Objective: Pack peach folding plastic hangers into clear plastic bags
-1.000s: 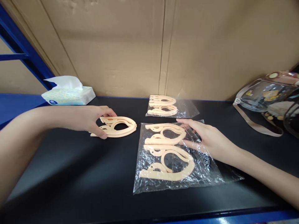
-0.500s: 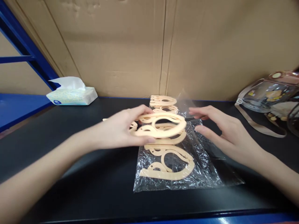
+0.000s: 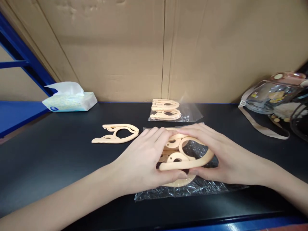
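My left hand point(image 3: 146, 160) and my right hand point(image 3: 223, 157) both grip a beige plastic folding hanger point(image 3: 186, 160), held just above a clear plastic bag point(image 3: 192, 189) that lies on the black tabletop point(image 3: 72, 173). More beige hangers lie on that bag, mostly hidden under my hands. One loose beige hanger point(image 3: 116, 133) lies to the left of my hands. A second clear bag with stacked beige hangers point(image 3: 166, 110) sits farther back by the wall.
A tissue pack point(image 3: 69, 98) stands at the back left beside a blue shelf frame point(image 3: 21, 51). A clear pouch with a beige strap point(image 3: 271, 96) lies at the back right. A cardboard wall point(image 3: 154, 48) closes off the back.
My left hand carried a hanger from the loose pile on the left over to the bag. My right hand lifted off the bag and now grips the same hanger.
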`<state>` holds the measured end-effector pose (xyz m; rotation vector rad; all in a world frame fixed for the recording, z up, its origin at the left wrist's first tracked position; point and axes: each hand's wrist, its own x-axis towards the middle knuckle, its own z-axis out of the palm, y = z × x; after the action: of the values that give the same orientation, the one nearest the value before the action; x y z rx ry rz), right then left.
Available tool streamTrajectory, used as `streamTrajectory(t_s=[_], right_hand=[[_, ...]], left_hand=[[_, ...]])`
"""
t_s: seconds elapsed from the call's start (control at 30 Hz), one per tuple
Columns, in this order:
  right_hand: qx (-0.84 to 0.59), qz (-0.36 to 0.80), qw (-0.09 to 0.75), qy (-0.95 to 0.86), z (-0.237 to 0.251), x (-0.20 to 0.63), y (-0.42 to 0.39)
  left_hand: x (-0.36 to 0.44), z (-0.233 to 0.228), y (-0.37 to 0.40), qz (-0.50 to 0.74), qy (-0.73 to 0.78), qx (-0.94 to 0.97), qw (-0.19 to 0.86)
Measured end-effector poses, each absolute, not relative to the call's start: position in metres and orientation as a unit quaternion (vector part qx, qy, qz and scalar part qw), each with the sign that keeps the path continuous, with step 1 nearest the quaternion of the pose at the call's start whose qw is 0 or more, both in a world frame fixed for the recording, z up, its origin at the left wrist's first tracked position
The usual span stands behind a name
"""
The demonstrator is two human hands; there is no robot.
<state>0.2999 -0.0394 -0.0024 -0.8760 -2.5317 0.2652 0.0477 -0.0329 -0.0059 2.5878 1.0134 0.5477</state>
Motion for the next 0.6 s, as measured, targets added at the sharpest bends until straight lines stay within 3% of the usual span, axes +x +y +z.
streamTrajectory(t_s=[0.3, 0.47, 0.6], right_hand=[[-0.463, 0.075, 0.171, -0.866, 0.018, 0.397, -0.006], [-0.512, 0.135, 0.133, -0.838, 0.020, 0.411, -0.011], [-0.464, 0.204, 0.134, -0.851, 0.016, 0.394, -0.018]], left_hand=[[-0.002, 0.017, -0.020, -0.059, 0.329, 0.911, 0.241], [-0.011, 0.016, -0.015, -0.086, 0.329, 0.909, 0.243], [-0.004, 0.019, -0.015, -0.107, 0.352, 0.897, 0.246]])
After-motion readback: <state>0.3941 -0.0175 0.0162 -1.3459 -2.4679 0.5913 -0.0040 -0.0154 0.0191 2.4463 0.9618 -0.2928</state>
